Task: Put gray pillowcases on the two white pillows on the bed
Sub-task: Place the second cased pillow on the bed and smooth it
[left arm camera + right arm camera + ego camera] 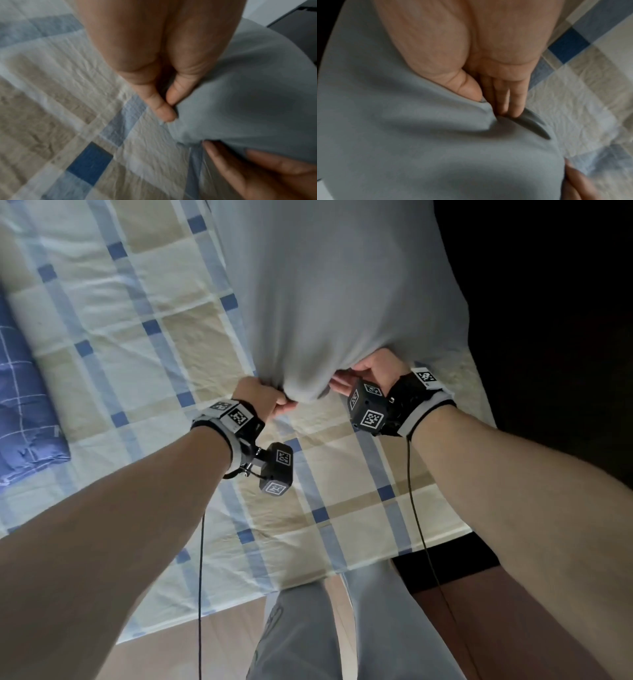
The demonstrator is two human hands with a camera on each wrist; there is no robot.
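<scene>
A pillow in a gray pillowcase (329, 292) stretches away from me over the right side of the bed; no white shows. Its near end is bunched between my two hands. My left hand (274, 402) pinches the fabric at the near left corner, thumb against forefinger (169, 108). At the near right corner my right hand (356, 378) grips the cloth, the thumb on top and the fingers (508, 100) pressed under a fold of the pillowcase (419, 142). In the left wrist view the pillowcase (248, 94) bulges to the right of the pinch. A second pillow is not in view.
The bed carries a checked sheet (144, 344) in cream, beige and blue. A folded blue plaid blanket (24, 405) lies at the left edge. The bed's near edge (308, 580) meets my legs, with wooden floor below. Darkness lies right of the bed.
</scene>
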